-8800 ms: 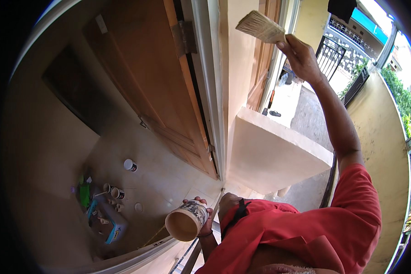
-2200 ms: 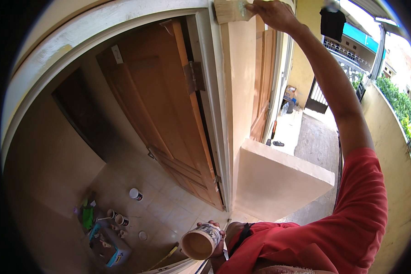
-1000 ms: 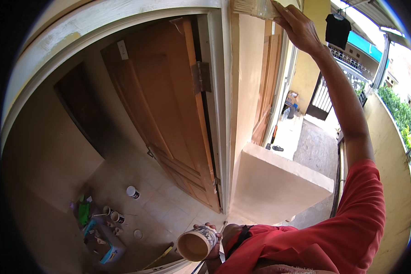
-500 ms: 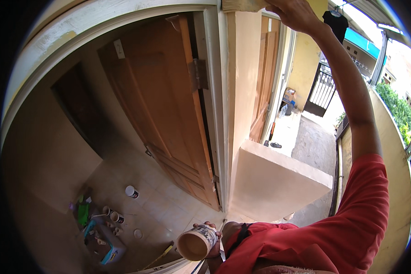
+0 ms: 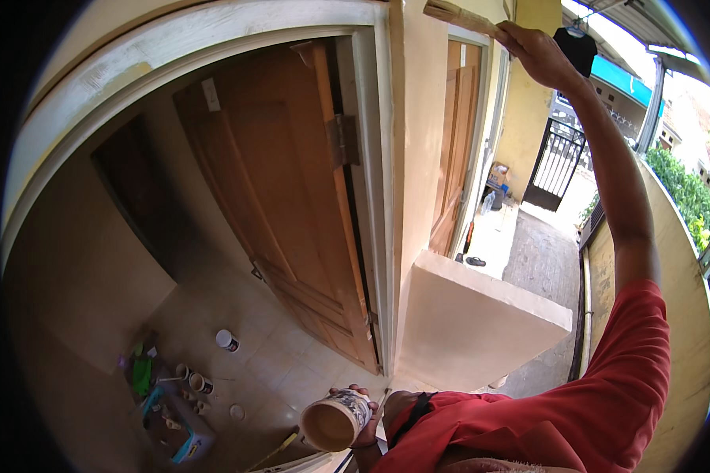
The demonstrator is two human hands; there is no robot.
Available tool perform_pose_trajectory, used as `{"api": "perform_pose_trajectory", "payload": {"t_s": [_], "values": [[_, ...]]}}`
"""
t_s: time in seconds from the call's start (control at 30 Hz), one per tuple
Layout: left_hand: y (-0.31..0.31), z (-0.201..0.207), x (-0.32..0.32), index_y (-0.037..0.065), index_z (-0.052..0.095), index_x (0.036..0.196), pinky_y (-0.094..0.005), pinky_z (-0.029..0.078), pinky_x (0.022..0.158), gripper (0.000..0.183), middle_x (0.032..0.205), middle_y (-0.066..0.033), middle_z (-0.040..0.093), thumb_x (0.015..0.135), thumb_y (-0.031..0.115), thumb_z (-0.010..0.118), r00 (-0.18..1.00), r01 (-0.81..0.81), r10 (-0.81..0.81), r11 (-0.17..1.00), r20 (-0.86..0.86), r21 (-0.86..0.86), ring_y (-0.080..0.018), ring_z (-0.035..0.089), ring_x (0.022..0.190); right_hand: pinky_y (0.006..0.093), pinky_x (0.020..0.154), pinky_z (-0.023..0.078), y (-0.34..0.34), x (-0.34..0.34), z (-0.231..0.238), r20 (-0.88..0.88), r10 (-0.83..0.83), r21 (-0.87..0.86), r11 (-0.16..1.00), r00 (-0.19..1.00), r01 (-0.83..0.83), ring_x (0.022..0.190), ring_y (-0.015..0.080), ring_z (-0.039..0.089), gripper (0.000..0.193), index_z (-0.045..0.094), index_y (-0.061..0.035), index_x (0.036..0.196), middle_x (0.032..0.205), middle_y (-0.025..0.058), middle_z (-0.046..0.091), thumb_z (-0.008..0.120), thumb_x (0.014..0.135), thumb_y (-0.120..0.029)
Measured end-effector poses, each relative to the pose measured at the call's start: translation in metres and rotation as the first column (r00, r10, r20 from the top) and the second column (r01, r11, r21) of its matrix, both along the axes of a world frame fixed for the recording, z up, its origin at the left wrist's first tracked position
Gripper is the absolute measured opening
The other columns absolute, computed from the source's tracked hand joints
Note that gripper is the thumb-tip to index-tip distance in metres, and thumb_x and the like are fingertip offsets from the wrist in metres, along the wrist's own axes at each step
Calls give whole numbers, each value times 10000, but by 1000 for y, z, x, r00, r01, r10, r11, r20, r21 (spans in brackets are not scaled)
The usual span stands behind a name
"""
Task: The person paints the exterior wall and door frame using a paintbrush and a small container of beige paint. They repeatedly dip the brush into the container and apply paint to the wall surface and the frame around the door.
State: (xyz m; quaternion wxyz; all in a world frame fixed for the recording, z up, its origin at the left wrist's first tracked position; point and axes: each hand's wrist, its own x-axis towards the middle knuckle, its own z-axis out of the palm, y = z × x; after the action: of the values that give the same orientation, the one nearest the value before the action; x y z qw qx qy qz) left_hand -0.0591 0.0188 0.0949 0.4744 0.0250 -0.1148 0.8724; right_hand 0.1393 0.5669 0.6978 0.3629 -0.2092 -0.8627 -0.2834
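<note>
My left hand (image 5: 368,432) is wrapped round a paint pot (image 5: 335,422) low in the picture, with its open mouth facing up. The inside of the pot is coated in beige paint, and its outside carries a printed pattern. High up at the right, my right arm is raised. My right hand (image 5: 535,54) is closed round the end of a flat paintbrush (image 5: 461,17), whose wide tip points left at the upper part of the cream wall (image 5: 424,118). Whether the tip touches the wall I cannot tell.
A white door frame (image 5: 381,197) surrounds a brown wooden door (image 5: 284,173) standing ajar. Inside, several pots and a grey-blue container (image 5: 189,426) lie on the tiled floor, with a white tub (image 5: 227,340) apart from them. A low wall (image 5: 481,323) juts out ahead, beside a walkway leading to a black gate (image 5: 556,165).
My right hand and the paintbrush have moved right and slightly down in the picture, showing more of the brush. The left hand with the paint pot has hardly shifted.
</note>
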Motion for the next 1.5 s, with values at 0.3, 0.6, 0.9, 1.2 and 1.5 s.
{"api": "perform_pose_trajectory", "payload": {"t_s": [0.3, 0.6, 0.9, 1.2, 1.5], "values": [[1, -2, 5, 264, 585, 1477, -622, 497, 1002, 515, 1472, -183, 525, 998, 436, 659, 999, 0, 1, 1000, 53, -12, -373, 491, 1381, 544, 685, 522, -57, -67, 30, 23, 117, 86, 989, 993, -119, 744, 407, 685, 216, 609, -96, 1068, 791, 188, 667, 560, 1091, -305], [-3, -7, 6, 267, 605, 1465, -639, 491, 984, 489, 1505, -184, 509, 1008, 436, 650, 998, -9, 12, 999, 58, -53, -378, 485, 1380, 548, 643, 516, -84, -74, 35, 63, -84, 248, 967, 994, 66, 719, 427, 685, 226, 607, -100, 999, 774, 174, 676, 551, 1084, -302], [1, -2, 0, 259, 573, 1479, -643, 500, 987, 511, 1477, -190, 513, 1008, 441, 652, 1000, 2, -2, 1000, 12, -12, -376, 478, 1375, 530, 619, 525, -71, -48, 36, 37, -259, 220, 944, 965, 245, 662, 379, 686, 272, 595, -71, 960, 828, 170, 706, 556, 1085, -309], [2, -1, 3, 280, 556, 1516, -612, 504, 1020, 522, 1482, -192, 486, 1012, 369, 657, 1000, 11, -11, 1000, -7, 12, -390, 467, 1403, 441, 823, 581, -36, 10, -8, -178, 82, 13, 997, 981, -81, 868, 288, 740, 431, 637, -26, 1328, 982, 174, 729, 494, 1145, -389], [-2, 1, 5, 258, 556, 1508, -620, 501, 1015, 566, 1479, -200, 494, 985, 426, 689, 1000, -19, 19, 1000, -8, -3, -394, 458, 1397, 401, 705, 525, -93, -30, -89, -296, 221, -271, 914, 929, -303, 756, 208, 665, 367, 590, 5, 1236, 848, 137, 690, 617, 1099, -334]]}}
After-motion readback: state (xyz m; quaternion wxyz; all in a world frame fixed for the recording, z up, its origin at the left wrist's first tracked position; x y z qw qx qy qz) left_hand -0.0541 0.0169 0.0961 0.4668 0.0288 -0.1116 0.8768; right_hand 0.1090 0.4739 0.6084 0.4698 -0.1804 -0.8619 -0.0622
